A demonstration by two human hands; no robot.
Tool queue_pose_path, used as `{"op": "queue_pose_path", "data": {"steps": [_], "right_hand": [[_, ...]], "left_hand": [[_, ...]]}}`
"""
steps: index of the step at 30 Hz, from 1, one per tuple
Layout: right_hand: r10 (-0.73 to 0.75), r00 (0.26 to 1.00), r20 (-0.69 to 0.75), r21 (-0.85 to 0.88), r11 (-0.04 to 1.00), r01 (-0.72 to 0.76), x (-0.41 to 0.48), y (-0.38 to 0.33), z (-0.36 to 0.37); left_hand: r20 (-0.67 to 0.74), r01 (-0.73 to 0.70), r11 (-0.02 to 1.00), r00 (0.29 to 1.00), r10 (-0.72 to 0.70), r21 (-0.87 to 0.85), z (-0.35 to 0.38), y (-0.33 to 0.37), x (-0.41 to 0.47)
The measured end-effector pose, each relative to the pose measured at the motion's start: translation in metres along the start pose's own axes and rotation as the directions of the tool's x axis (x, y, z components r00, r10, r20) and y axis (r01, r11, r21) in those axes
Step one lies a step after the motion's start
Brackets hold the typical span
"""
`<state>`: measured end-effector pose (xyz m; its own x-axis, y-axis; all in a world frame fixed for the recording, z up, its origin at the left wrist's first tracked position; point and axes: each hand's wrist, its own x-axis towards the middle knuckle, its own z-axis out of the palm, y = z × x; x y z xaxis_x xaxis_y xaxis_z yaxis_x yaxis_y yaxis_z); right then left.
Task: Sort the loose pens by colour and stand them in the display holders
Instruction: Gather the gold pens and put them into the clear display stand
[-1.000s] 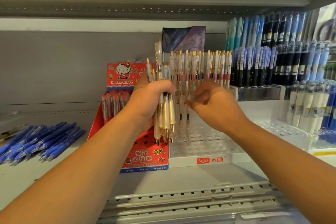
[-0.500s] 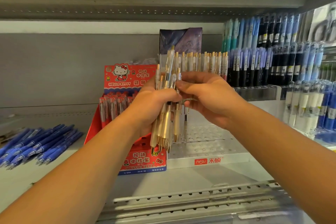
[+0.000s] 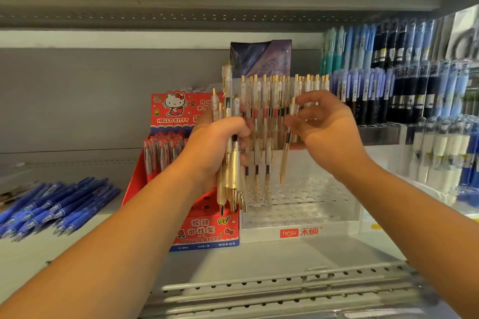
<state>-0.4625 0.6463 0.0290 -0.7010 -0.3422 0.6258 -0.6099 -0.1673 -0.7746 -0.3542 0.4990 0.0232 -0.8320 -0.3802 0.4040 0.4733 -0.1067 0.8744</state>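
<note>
Head, blue pens [image 3: 59,204], red box [image 3: 171,111] behind bundle [image 3: 234,168]

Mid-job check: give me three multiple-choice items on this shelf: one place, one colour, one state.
1. The loose blue pens lie: A in a basket; B on the pale shelf, left of the red Hello Kitty box; C on the floor.
2. The clear perforated plastic holder's front label is: A green; B red; C black.
3. The right hand: A lies flat; B is an empty fist; C pinches one cream-and-gold pen.
Answers: B, they lie beside the box; B, the hesu tag is red; C, while the left hand grips the cream-and-gold pen bundle.
</note>
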Motion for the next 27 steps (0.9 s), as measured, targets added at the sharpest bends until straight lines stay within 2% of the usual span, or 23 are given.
{"op": "queue_pose_path", "data": {"steps": [3,7,13,16,20,27], "right_hand": [[-0.008,1.000,0.010,-0.058,0.998,0.009,0.001,0.005,0.001],[0.015,0.999,0.029,-0.051,0.999,-0.013,0.002,0.009,0.002],[0.059,0.985,0.160,-0.121,0.992,-0.040,-0.001,0.017,0.004],[0.016,0.987,0.163,-0.185,0.983,0.015,0.000,0.019,0.004],[-0.058,0.983,0.171,-0.397,0.909,0.123,-0.001,0.023,0.003],[-0.016,0.984,0.177,-0.429,0.898,0.092,0.000,0.027,0.000]], "left_hand": [[-0.003,0.010,1.000,1.000,-0.010,-0.010,0.000,0.000,0.000],[-0.013,0.016,1.000,1.000,-0.016,-0.023,0.000,0.001,0.000],[-0.008,0.035,0.999,0.999,-0.036,-0.029,0.001,0.002,0.000],[-0.018,0.061,0.998,0.998,-0.061,-0.016,0.001,0.003,-0.001],[0.011,0.070,0.996,0.997,-0.070,-0.054,0.003,0.004,-0.002],[0.042,0.099,0.993,0.994,-0.097,-0.058,0.003,0.003,-0.003]]}}
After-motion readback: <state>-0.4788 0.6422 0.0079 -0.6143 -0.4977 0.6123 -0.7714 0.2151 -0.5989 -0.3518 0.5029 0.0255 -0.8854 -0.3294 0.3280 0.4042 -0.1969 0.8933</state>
